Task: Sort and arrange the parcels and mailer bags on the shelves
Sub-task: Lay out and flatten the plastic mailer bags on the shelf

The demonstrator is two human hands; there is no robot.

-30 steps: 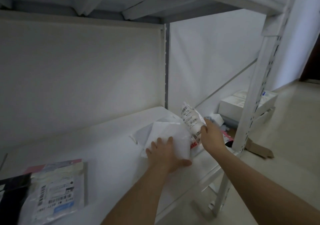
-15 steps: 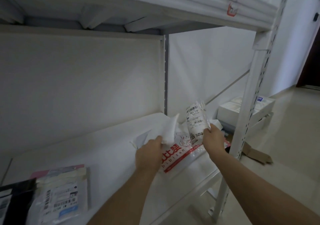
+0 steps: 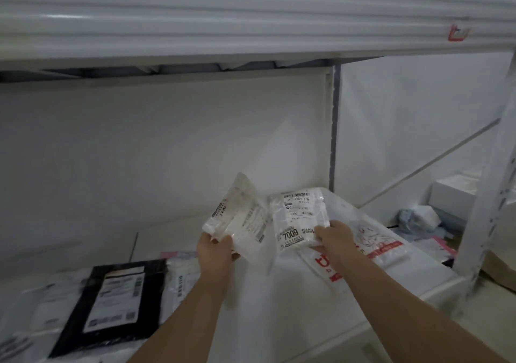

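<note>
Both hands are now lifting clear mailer bags off the shelf (image 3: 293,301): left hand (image 3: 216,251) pinching one (image 3: 237,220), right hand (image 3: 333,238) gripping the labelled one (image 3: 298,220) upright, side by side.

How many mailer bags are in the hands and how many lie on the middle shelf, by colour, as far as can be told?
Clear, held: 2, one in left hand, one in right hand
Black, on shelf: 1
White with red print, on shelf: 1
Pale, blurred, far left: uncountable
Total: 4
</note>
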